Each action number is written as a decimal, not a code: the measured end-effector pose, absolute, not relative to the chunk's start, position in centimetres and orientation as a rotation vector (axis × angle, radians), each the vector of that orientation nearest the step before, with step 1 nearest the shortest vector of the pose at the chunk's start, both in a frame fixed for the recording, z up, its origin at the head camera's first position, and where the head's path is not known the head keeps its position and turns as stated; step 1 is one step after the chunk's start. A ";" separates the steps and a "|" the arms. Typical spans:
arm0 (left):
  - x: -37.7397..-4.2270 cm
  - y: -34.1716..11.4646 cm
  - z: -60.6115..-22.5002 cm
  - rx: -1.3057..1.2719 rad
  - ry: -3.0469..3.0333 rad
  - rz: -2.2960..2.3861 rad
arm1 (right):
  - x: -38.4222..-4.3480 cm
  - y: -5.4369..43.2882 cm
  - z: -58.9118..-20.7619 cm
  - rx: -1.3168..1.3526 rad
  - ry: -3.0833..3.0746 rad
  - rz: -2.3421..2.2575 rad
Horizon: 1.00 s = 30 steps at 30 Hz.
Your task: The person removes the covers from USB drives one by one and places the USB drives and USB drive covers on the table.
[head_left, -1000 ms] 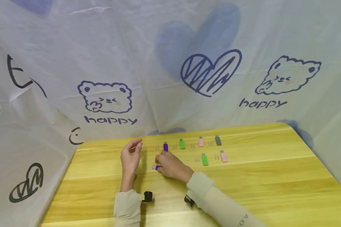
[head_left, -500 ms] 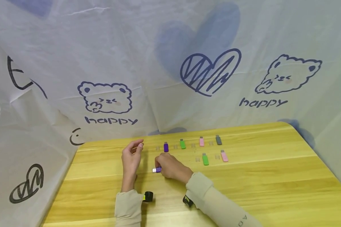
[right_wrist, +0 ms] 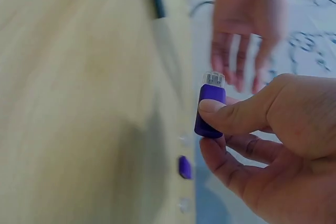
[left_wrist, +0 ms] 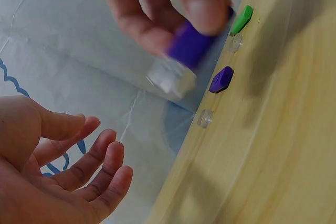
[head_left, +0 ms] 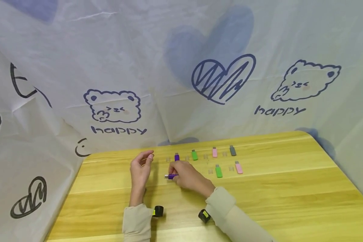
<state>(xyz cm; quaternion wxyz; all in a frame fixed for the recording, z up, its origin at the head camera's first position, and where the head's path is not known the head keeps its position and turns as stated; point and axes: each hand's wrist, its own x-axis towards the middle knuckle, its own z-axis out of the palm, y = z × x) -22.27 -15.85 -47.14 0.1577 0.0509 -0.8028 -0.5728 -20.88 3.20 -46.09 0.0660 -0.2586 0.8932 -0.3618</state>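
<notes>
A purple USB flash drive [right_wrist: 205,115] is pinched between the thumb and fingers of my right hand [head_left: 190,175]. Its metal plug end, covered by a clear cap [right_wrist: 213,78], points toward my left hand [head_left: 140,172]. The left hand is held up apart from the drive, fingers loosely bent, with nothing in it. Just behind the right hand, a second purple flash drive [head_left: 176,156] lies on the table, its near end hidden by that hand in the head view. A loose clear cap [head_left: 168,159] lies to its left.
Farther right on the wooden table [head_left: 275,188] lie a green drive [head_left: 194,155], a pink drive [head_left: 214,152] and a grey drive [head_left: 233,151]. In front are another green drive [head_left: 219,171] and pink drive [head_left: 238,167]. Clear caps lie beside them. A printed cloth [head_left: 157,67] hangs behind.
Since half a second ago, my right hand has shifted slightly right and away from me with the purple flash drive, covering part of the one behind. My left hand has barely moved.
</notes>
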 end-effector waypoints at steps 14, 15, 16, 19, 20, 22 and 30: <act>-22.3 -13.7 -46.8 -0.027 -2.314 -1.639 | -19.2 9.0 -43.7 -0.515 2.752 -1.484; -22.3 -13.6 -46.8 -0.033 -2.321 -1.640 | -19.1 9.4 -43.6 -0.497 2.753 -1.508; -22.2 -13.4 -46.8 -0.041 -2.328 -1.640 | -19.0 9.8 -43.5 -0.468 2.757 -1.525; -22.2 -13.1 -46.7 -0.060 -2.343 -1.633 | -18.7 10.7 -43.5 -0.436 2.766 -1.582; -22.2 -13.0 -46.7 -0.068 -2.348 -1.629 | -18.6 11.0 -43.5 -0.427 2.769 -1.598; -22.2 -12.8 -46.6 -0.093 -2.361 -1.633 | -18.4 11.4 -43.6 -0.401 2.763 -1.634; -21.4 -11.1 -45.9 -0.348 -2.421 -1.702 | -18.3 12.2 -44.4 -0.336 2.708 -1.733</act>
